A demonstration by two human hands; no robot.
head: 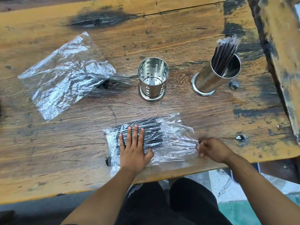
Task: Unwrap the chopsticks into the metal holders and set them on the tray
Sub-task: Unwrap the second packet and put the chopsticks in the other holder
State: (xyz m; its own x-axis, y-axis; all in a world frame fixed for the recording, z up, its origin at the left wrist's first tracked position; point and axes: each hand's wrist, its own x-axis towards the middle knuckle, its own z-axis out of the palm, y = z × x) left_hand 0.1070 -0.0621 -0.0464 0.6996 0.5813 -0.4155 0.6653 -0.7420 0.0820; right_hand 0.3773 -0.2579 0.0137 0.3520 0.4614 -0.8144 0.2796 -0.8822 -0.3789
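Observation:
A clear plastic pack of black chopsticks (155,132) lies near the table's front edge. My left hand (134,146) rests flat on the pack with fingers spread. My right hand (211,149) pinches the wrap's right end between fingertips. Behind the pack stands an empty perforated metal holder (152,79). To its right a second metal holder (214,77) contains a bundle of dark chopsticks (225,51) that stick out of its top. No tray is in view.
An empty crumpled clear bag (65,75) lies at the left on the worn wooden table (48,151). A second wooden surface (279,46) adjoins on the right. My legs in dark trousers show below the table's front edge.

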